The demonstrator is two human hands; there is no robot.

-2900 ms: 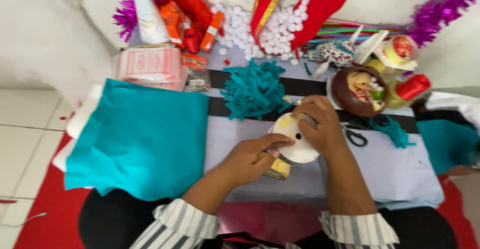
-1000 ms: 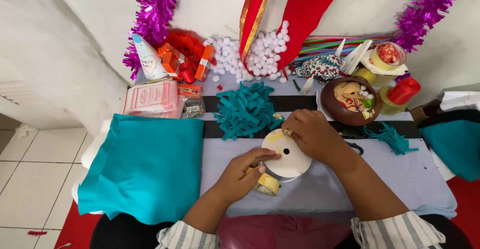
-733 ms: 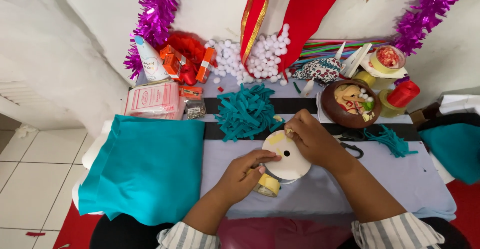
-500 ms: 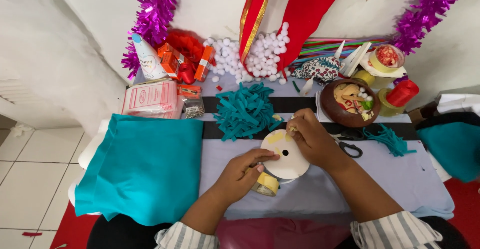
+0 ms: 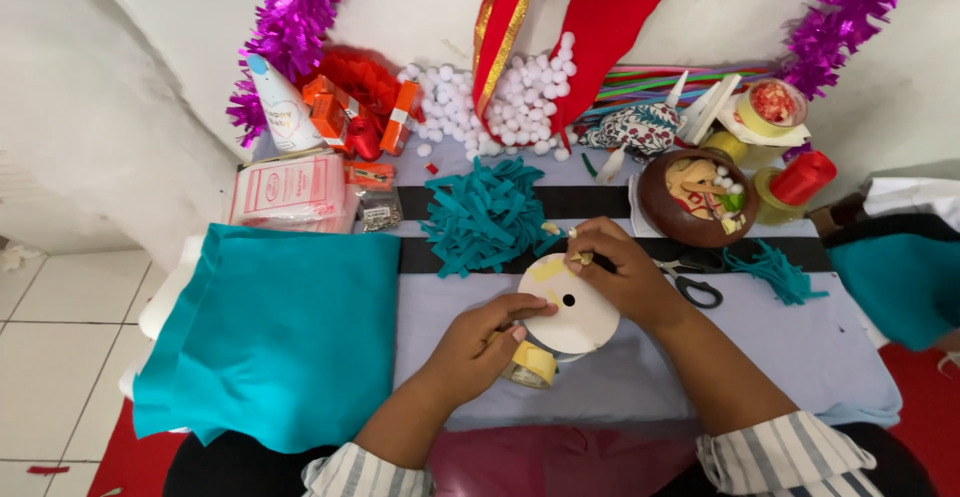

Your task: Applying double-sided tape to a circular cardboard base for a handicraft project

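Both hands are on the white cardboard disc [image 5: 570,305], which sits on the grey cloth-covered table [image 5: 800,347] right in front of the person. The left hand [image 5: 478,342] grips the disc's near-left edge, thumb on top, with a roll of yellowish tape [image 5: 530,363] just under and beside its fingers. The right hand [image 5: 620,269] is pinched shut on something small at the disc's far rim. It might be a little bead or pin, but it's too tiny to say.

Compared with half a second back, hardly anything has shifted: the disc is in the same spot and the left hand hasn't let go. The right hand's fingertips look bunched a bit tighter at the rim.

Around them, a pile of teal felt strips [image 5: 487,214] lies just behind the disc, black-handled scissors [image 5: 690,279] sit right beside the right wrist, and a big teal cloth [image 5: 270,337] is off to the left. A brown bowl [image 5: 690,202] of bits stands further back.
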